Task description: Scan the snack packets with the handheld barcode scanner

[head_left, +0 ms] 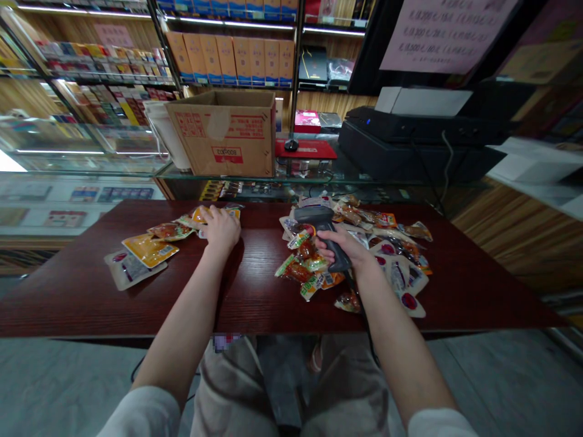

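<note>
My left hand (220,227) lies palm down on a yellow snack packet (234,212) on the dark wooden table, its fingers spread over the top. Beside it on the left lie a clear packet of reddish-brown food (168,230), a flat yellow packet (150,250) and a pale grey packet (132,270), overlapping in a row. In my right hand (348,246) is a dark grey handheld barcode scanner (334,240), gripped by its handle with its head facing left. Under and around the scanner spreads a loose pile of snack packets (396,270), partly hidden by my hand.
A cardboard box (228,136) stands on the glass counter (264,182) behind the table (255,291). The scanner's cable (367,328) runs down over the table's front edge. Black equipment (410,145) sits at the back right, and stocked shelves (232,57) line the wall.
</note>
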A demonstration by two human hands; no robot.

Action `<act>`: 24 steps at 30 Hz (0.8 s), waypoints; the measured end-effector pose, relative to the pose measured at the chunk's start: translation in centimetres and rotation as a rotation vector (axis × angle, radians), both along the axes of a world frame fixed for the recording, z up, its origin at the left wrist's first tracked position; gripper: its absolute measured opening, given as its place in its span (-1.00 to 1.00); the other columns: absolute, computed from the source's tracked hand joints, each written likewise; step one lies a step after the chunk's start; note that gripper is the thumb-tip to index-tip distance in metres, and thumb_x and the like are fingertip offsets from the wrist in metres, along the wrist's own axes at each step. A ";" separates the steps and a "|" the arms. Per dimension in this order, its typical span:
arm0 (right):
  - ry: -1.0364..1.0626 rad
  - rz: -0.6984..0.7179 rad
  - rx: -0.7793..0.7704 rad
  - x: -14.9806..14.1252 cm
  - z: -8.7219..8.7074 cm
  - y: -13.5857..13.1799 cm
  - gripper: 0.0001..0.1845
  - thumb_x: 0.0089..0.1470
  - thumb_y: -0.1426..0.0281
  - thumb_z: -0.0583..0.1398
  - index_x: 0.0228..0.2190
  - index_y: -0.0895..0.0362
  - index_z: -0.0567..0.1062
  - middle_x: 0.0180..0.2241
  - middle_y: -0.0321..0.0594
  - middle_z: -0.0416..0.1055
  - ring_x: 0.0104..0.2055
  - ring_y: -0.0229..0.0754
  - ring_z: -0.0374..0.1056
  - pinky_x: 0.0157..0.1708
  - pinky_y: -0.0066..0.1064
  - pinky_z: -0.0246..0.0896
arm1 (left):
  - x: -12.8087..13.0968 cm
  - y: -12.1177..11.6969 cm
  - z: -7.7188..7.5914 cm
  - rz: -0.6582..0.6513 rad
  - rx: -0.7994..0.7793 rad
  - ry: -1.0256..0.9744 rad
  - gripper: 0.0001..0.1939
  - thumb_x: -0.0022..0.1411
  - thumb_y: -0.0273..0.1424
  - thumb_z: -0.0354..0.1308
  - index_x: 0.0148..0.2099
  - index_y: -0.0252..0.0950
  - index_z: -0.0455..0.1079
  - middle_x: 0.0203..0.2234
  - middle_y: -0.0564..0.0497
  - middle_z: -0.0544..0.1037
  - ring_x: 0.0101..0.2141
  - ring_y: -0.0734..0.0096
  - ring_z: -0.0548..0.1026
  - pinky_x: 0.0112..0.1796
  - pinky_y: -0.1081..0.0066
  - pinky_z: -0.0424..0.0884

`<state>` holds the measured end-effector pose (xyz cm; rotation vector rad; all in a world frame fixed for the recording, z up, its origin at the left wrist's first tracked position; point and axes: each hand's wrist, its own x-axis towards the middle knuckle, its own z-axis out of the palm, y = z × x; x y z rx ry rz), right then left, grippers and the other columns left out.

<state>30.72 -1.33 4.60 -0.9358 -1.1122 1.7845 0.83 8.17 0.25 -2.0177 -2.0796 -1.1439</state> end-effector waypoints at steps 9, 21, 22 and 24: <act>0.110 -0.039 -0.014 1.0 0.3 0.3 -0.66 -0.07 0.27 0.31 -0.26 0.13 0.40 -0.60 -0.45 0.18 -0.69 -0.43 -0.09 -0.74 -0.56 -0.10 | 0.1 0.5 -2.4 -0.086 -0.032 0.103 -0.55 0.18 -0.18 0.13 0.02 -0.36 0.47 0.11 -0.45 0.43 0.32 -0.53 -0.07 0.05 -0.62 -0.29; 0.138 -0.053 -0.015 1.0 0.5 0.2 -0.68 -0.05 0.28 0.30 -0.24 0.13 0.40 -0.60 -0.44 0.17 -0.69 -0.43 -0.07 -0.73 -0.57 -0.08 | 2.7 0.1 -1.3 -0.367 0.005 0.052 -0.48 0.27 -0.25 0.07 0.21 -0.40 0.32 0.14 -0.42 0.39 0.23 -0.21 0.26 0.23 -0.27 -0.08; 0.143 -0.055 -0.011 1.0 0.5 0.2 -0.67 -0.05 0.29 0.31 -0.24 0.13 0.40 -0.61 -0.45 0.17 -0.69 -0.43 -0.07 -0.73 -0.57 -0.08 | 3.7 -0.3 -1.3 -0.488 -0.029 0.048 -0.46 0.29 -0.24 0.05 0.26 -0.35 0.28 0.10 -0.36 0.43 0.17 -0.12 0.34 0.22 -0.20 0.02; 0.149 -0.057 -0.002 1.0 0.6 0.2 -0.66 -0.06 0.29 0.31 -0.24 0.14 0.40 -0.61 -0.45 0.18 -0.69 -0.44 -0.06 -0.73 -0.58 -0.07 | 5.4 -1.0 -1.7 -0.691 -0.104 0.067 -0.42 0.31 -0.20 0.04 0.34 -0.20 0.19 0.09 -0.25 0.46 0.13 -0.01 0.38 0.21 -0.16 0.07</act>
